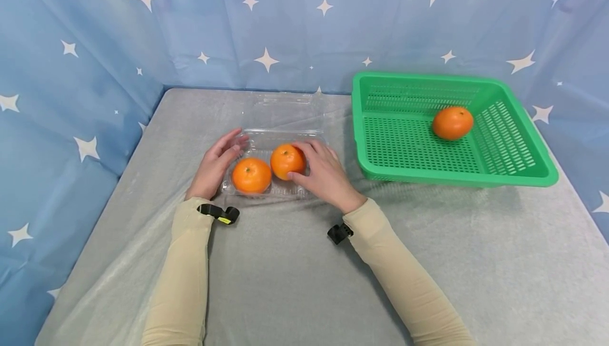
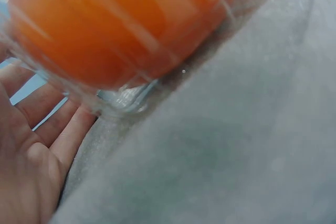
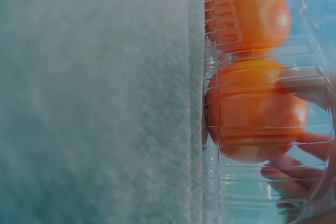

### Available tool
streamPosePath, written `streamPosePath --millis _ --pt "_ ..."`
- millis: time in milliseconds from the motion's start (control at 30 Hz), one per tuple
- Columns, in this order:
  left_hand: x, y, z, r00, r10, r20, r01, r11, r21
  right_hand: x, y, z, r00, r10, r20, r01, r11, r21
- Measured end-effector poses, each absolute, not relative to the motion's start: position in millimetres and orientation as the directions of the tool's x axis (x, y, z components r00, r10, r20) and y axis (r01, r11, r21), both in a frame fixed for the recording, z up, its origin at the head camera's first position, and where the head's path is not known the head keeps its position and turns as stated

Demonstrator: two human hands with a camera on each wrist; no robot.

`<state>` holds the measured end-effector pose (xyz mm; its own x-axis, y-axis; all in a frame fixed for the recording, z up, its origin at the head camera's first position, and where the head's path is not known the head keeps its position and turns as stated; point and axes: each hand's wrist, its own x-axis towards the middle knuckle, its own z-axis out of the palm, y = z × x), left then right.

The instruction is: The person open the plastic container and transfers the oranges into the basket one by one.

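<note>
Within grip of the right hand [image 1: 326, 175], an orange fruit [image 1: 286, 162].

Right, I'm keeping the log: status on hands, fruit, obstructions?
Right fingers hold one fruit in clear container; left fingers at container's edge. Second fruit inside, third in green basket. Lid open, nothing visibly blocking.

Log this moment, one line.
Right hand: grips orange fruit; Left hand: at left end of clear container; Container: two fruits, lid open; Green basket: third fruit

Head view looks down — close, low wrist views share one orange [image 1: 251, 175].
</note>
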<state>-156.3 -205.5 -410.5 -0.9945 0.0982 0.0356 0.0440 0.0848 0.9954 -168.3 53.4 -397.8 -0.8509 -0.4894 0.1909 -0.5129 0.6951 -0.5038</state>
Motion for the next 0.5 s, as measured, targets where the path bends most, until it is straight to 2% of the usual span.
streamPosePath --millis 500 --pt "-156.7 -205.5 -409.9 -0.995 0.098 0.028 0.037 0.091 0.995 -169.9 52.9 -398.4 -0.868 -0.468 0.167 -0.477 0.69 -0.545"
